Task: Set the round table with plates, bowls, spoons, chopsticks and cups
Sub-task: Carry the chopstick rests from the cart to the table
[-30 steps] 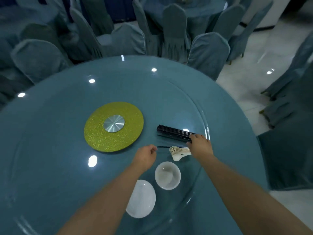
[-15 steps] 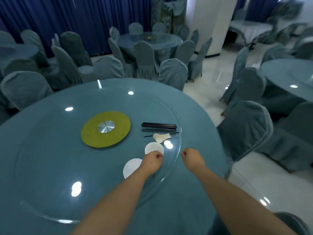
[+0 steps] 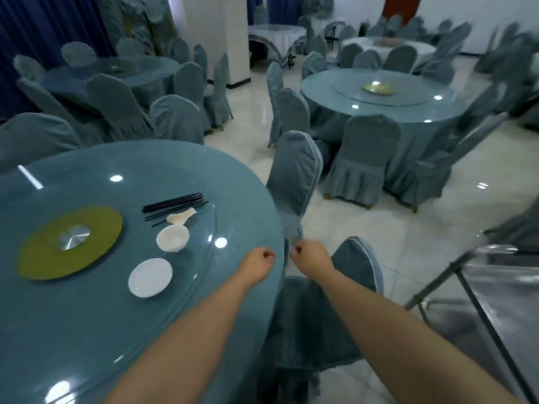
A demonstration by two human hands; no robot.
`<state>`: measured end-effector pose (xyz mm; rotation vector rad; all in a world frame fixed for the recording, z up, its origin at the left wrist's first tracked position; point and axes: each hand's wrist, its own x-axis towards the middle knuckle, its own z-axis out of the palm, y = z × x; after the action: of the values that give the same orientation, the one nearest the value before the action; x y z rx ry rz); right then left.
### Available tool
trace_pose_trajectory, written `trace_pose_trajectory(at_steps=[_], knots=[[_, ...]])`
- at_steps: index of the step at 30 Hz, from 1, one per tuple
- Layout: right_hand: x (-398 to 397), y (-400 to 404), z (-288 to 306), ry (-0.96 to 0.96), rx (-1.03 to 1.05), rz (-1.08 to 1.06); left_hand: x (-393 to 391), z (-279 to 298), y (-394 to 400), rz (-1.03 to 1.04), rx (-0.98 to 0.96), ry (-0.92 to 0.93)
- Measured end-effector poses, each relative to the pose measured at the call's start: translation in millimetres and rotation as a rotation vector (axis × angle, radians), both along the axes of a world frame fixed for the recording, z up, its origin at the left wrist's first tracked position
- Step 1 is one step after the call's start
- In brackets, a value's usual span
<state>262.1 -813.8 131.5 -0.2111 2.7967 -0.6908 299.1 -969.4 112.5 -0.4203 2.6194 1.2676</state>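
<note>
On the round blue table [image 3: 87, 330] lie a white plate [image 3: 150, 277], a white bowl [image 3: 172, 238], a stack of white spoons [image 3: 180, 216] and a bundle of black chopsticks [image 3: 172, 204], all on the glass turntable's right side. My left hand [image 3: 258, 262] hovers over the table's right edge, fingers curled into a fist, holding nothing. My right hand [image 3: 309, 256] is just past the edge, above a chair, also curled and holding nothing. Both hands are well to the right of the tableware.
A green-yellow disc with a metal hub [image 3: 70, 242] sits at the turntable's middle. Covered chairs [image 3: 294, 176] [image 3: 355, 266] stand close at the table's right edge. A metal cart [image 3: 501, 290] is at the far right. Other tables and chairs fill the room.
Both hands pulled back from the chopsticks and spoons to the table's near right edge. My view swung right, so the room and cart came into sight.
</note>
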Motion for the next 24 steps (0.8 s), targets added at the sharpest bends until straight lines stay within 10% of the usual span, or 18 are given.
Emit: trace_pose_trajectory(at_steps=[24], knots=[[54,543,-43,-0.086,-0.124,-0.774,-49,-32,512,-0.495,0.009,-0.058]])
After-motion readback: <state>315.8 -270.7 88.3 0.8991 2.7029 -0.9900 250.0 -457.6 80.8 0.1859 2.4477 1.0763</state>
